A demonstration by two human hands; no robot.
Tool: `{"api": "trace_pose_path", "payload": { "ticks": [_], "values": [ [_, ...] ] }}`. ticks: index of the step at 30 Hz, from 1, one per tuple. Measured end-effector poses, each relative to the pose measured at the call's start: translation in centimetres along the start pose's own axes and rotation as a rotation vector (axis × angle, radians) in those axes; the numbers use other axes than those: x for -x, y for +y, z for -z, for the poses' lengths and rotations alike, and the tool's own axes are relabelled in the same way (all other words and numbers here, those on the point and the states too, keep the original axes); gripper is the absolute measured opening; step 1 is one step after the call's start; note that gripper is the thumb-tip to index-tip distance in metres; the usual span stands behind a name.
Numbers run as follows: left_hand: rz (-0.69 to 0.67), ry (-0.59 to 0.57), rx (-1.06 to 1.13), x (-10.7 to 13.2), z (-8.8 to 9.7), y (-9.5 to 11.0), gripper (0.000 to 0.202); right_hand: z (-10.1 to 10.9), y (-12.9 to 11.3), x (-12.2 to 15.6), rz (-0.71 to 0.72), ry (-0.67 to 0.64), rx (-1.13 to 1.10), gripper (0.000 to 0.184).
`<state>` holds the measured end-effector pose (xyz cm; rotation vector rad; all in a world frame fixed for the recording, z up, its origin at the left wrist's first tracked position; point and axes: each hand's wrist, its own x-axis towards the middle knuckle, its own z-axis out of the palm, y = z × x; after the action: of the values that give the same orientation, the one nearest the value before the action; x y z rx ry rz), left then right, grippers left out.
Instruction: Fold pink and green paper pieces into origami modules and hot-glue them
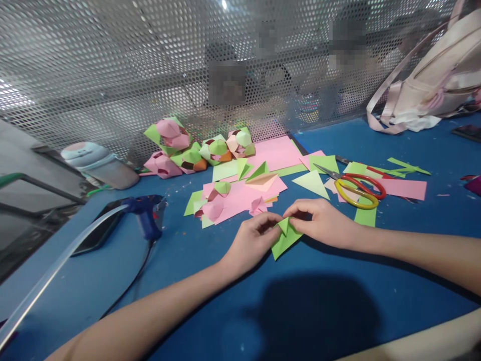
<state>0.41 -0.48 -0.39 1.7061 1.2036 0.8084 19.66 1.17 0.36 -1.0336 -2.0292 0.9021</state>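
Observation:
A folded green paper piece (284, 237) lies on the blue table (308, 301), pinched from both sides. My left hand (253, 239) grips its left edge with curled fingers. My right hand (323, 221) presses its upper right corner with fingertips bent down. Just beyond the hands lies a heap of pink and green paper sheets (240, 193) with small folded pieces on it.
Red and yellow scissors (355, 188) lie on paper strips at the right. Several finished paper balls (195, 148) sit by the perforated metal wall (150, 65). A blue glue gun (145, 213) and a capped bottle (99, 164) are at the left, a pink backpack (432, 80) far right.

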Motion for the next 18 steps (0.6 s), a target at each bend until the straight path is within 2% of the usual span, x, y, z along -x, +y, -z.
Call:
{"api": "trace_pose_path", "payload": {
  "ticks": [4,9,13,18],
  "values": [
    [-0.007,-0.029,0.013,0.0,-0.1,0.0,0.017,0.2,0.0,-0.2,-0.076,-0.004,-0.042,0.019],
    [-0.085,-0.079,0.047,0.0,-0.2,-0.6,0.034,0.2,0.4,-0.6,-0.165,-0.03,-0.112,0.015],
    [-0.081,-0.084,0.081,-0.1,-0.1,-0.5,0.028,-0.1,1.1,-0.7,-0.198,-0.04,-0.201,0.015],
    [-0.065,-0.082,0.071,0.0,0.0,-0.3,0.023,-0.1,1.2,-0.7,-0.164,-0.046,-0.21,0.013]
  ]
}}
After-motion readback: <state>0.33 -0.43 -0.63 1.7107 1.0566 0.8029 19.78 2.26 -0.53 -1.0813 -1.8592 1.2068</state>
